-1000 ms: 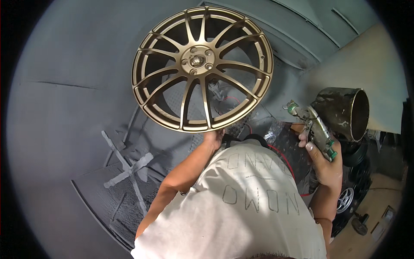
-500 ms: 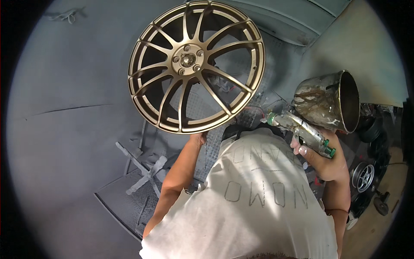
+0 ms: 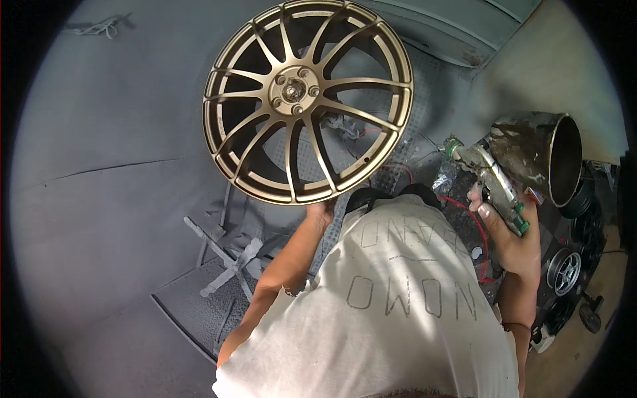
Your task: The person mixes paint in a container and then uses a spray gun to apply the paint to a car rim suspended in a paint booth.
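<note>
A bronze-gold alloy wheel rim (image 3: 304, 113) with paired thin spokes hangs or stands in front of me, facing up at the view. My left hand (image 3: 322, 211) is at its lower edge, the fingers closed behind the rim and mostly hidden. In my right hand (image 3: 507, 232) is a metal spray gun (image 3: 496, 176) with green fittings, my fingers wrapped round its body. Its large paint-stained cup (image 3: 524, 149) leans to the right, with the wide mouth turned away from the wheel. The green-ringed nozzle end points up and left, apart from the wheel. What supports the wheel is hidden.
A grey, paint-crusted stand (image 3: 229, 262) sits lower left. A red hose (image 3: 486, 249) runs across the floor beside my right forearm. Further right lie a silver wheel (image 3: 564, 272) and dark wheels. Grey walls (image 3: 119, 119) enclose the left side.
The wheel has turned clockwise and shifted slightly right, my left hand staying at its lower edge. My right hand has carried the spray gun to the right, away from the wheel.
</note>
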The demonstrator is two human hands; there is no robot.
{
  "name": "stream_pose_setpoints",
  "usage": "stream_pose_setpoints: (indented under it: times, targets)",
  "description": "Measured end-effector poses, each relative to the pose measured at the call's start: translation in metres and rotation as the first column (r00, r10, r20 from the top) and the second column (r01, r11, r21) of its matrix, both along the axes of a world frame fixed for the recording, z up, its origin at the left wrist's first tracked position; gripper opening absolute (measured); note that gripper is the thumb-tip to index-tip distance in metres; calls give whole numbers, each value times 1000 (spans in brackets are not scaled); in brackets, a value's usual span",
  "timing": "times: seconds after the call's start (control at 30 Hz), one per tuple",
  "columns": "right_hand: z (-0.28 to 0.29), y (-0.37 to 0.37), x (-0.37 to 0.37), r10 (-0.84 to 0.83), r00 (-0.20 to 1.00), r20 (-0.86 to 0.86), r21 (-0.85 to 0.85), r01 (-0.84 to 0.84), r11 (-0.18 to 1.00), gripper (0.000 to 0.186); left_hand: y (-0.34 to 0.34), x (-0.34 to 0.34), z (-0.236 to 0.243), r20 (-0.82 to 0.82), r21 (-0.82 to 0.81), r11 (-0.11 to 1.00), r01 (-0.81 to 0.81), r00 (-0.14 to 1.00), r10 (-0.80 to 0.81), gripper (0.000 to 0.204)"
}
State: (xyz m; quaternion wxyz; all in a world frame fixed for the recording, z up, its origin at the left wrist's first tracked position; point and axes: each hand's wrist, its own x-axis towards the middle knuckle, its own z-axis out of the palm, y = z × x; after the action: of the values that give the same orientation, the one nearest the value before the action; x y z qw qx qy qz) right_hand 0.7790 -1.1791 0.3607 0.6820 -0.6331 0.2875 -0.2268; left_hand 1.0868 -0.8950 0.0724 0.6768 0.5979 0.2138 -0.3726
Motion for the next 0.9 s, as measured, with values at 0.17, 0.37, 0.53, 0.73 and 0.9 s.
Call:
stream_pose_setpoints:
  times: [0.17,0.37,0.53,0.73,0.9]
  targets:
    - [4,7,-12,48,999,-15,118,-46,992,32,-18,-34,18,-52,-105,995,-4,999,-2,33]
    - [8,26,-34,112,994,2,219,-109,970,39,-5,-22,16,111,-113,993,43,993,-30,39]
    - [9,29,-30,191,981,31,195,-193,962,40,20,14,7,177,-3,995,101,979,-99,37]
    - [-2,57,-31,109,991,72,70,-114,991,37,74,79,-6,171,-27,1000,-10,985,15,43]
    - [-16,72,-23,-2,1000,-11,69,2,998,32,83,110,-17,142,-100,986,-136,978,149,49]
